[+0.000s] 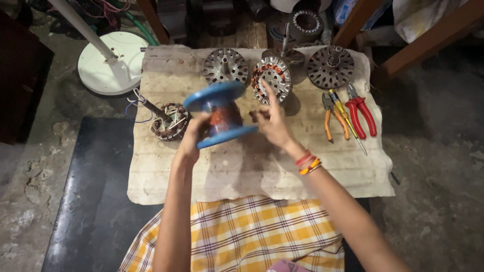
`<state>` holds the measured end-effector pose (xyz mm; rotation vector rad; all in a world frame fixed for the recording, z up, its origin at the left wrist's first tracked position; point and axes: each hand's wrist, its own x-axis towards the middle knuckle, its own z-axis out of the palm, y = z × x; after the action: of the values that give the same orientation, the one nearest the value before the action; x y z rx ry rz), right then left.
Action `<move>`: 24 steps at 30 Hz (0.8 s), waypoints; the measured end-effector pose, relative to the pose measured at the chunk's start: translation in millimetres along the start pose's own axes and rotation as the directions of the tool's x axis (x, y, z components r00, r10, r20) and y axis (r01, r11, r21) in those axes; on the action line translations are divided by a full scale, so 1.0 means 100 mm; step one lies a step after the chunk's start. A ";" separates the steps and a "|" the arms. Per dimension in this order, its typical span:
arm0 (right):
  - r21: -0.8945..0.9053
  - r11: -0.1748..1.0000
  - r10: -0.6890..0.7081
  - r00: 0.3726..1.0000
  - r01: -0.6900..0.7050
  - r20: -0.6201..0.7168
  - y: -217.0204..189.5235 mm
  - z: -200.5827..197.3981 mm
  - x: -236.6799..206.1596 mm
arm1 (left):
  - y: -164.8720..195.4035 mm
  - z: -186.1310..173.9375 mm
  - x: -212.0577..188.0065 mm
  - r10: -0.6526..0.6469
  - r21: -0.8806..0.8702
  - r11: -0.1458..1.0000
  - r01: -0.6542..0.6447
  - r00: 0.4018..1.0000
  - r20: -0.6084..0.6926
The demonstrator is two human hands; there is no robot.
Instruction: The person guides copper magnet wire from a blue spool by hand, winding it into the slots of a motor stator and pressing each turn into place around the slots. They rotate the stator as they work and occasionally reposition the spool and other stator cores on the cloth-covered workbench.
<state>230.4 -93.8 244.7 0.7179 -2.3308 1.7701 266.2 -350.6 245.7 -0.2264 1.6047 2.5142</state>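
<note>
Repair workshop (motor stators (273,76), pliers (361,113))

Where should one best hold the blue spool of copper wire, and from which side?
Grip the blue spool by its two round flanges, from the sides, as the left hand does now at its left. The flanges are wide and firm, while the middle carries wound copper wire. It is tilted and blurred, so a hand on each side seems safest; the right hand is near.

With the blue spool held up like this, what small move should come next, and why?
Probably bring the right hand onto the blue spool. The left hand grips it alone, tilted above the cloth, and the right hand's fingers are spread just beside its copper winding, seemingly not touching.
</note>
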 end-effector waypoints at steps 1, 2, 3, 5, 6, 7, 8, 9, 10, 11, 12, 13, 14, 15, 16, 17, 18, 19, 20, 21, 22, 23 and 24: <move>-0.042 0.999 -0.011 1.000 0.010 -0.013 -0.02 -0.05 0.05 | -0.02 -0.04 0.01 -0.002 0.162 0.987 0.006 1.000 -0.021; 0.016 1.000 0.004 1.000 -0.004 -0.016 -0.04 -0.10 0.09 | -0.03 -0.06 0.01 -0.001 0.319 0.948 0.014 0.999 -0.042; 0.073 0.997 0.019 1.000 -0.018 -0.017 -0.08 -0.15 0.13 | -0.03 -0.06 0.00 0.026 0.309 0.951 -0.016 0.999 -0.029; 0.176 0.983 0.062 0.998 -0.060 -0.008 -0.17 -0.19 0.15 | -0.03 -0.01 -0.03 0.082 0.286 0.955 -0.077 0.997 -0.007; 0.219 0.972 0.090 0.996 -0.089 0.001 -0.23 -0.19 0.15 | -0.02 0.04 -0.05 0.141 0.376 0.920 -0.108 0.988 -0.061; 0.260 0.958 0.121 0.993 -0.119 0.010 -0.30 -0.21 0.13 | -0.01 0.10 -0.07 0.201 0.463 0.877 -0.130 0.974 -0.106; 0.241 0.957 0.164 0.986 -0.163 0.016 -0.37 -0.20 0.10 | 0.00 0.17 -0.09 0.263 0.547 0.825 -0.144 0.954 -0.145; 0.224 0.952 0.207 0.978 -0.207 0.024 -0.44 -0.16 0.07 | 0.00 0.25 -0.12 0.337 0.592 0.787 -0.173 0.924 -0.179; 0.208 0.946 0.248 0.968 -0.249 0.032 -0.51 -0.10 0.03 | 0.00 0.33 -0.15 0.412 0.637 0.746 -0.195 0.887 -0.210; 0.234 0.937 0.256 0.966 -0.259 0.044 -0.57 -0.04 -0.01 | -0.01 0.40 -0.17 0.485 0.682 0.700 -0.214 0.842 -0.234; 0.260 0.928 0.263 0.963 -0.268 0.055 -0.63 0.01 -0.06 | -0.03 0.46 -0.19 0.579 0.744 0.620 -0.250 0.786 -0.219; 0.283 0.918 0.270 0.961 -0.277 0.065 -0.68 0.07 -0.10 | -0.05 0.51 -0.21 0.665 0.799 0.532 -0.279 0.722 -0.191; 0.280 0.921 0.262 0.963 -0.270 0.067 -0.71 0.14 -0.15 | -0.07 0.55 -0.21 0.742 0.848 0.438 -0.299 0.653 -0.153; 0.277 0.924 0.255 0.965 -0.264 0.068 -0.74 0.21 -0.20 | -0.10 0.58 -0.21 0.711 0.761 0.560 -0.329 0.661 -0.237; 0.275 0.927 0.248 0.966 -0.257 0.068 -0.76 0.27 -0.24 | -0.14 0.61 -0.18 0.669 0.656 0.666 -0.354 0.673 -0.315; 0.267 0.934 0.226 0.972 -0.236 0.066 -0.76 0.33 -0.28 | -0.17 0.62 -0.16 0.614 0.535 0.757 -0.374 0.688 -0.387; 0.260 0.941 0.204 0.977 -0.215 0.067 -0.76 0.39 -0.32 | -0.20 0.62 -0.11 0.595 0.429 0.796 -0.427 0.685 -0.422; 0.253 0.948 0.182 0.981 -0.194 0.069 -0.75 0.44 -0.36 | -0.22 0.62 -0.06 0.571 0.317 0.821 -0.475 0.683 -0.455; 0.214 0.960 0.169 0.983 -0.179 0.067 -0.73 0.48 -0.38 | -0.24 0.61 -0.02 0.544 0.201 0.832 -0.518 0.685 -0.485; 0.175 0.971 0.156 0.986 -0.165 0.065 -0.71 0.51 -0.41 | -0.25 0.58 0.02 0.426 0.037 0.875 -0.483 0.730 -0.535; 0.136 0.979 0.142 0.988 -0.149 0.064 -0.68 0.53 -0.44 | -0.25 0.54 0.06 0.301 -0.129 0.888 -0.441 0.770 -0.562; 0.133 0.978 0.151 0.985 -0.161 0.083 -0.65 0.55 -0.47 | -0.24 0.51 0.08 0.172 -0.292 0.873 -0.391 0.806 -0.566; 0.129 0.976 0.160 0.982 -0.173 0.103 -0.62 0.57 -0.50 | -0.22 0.47 0.08 0.186 -0.331 0.850 -0.409 0.822 -0.539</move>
<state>312.1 -144.6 262.6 0.6530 -2.4108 2.0270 260.4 -298.7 243.8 -0.7766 1.2511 3.2600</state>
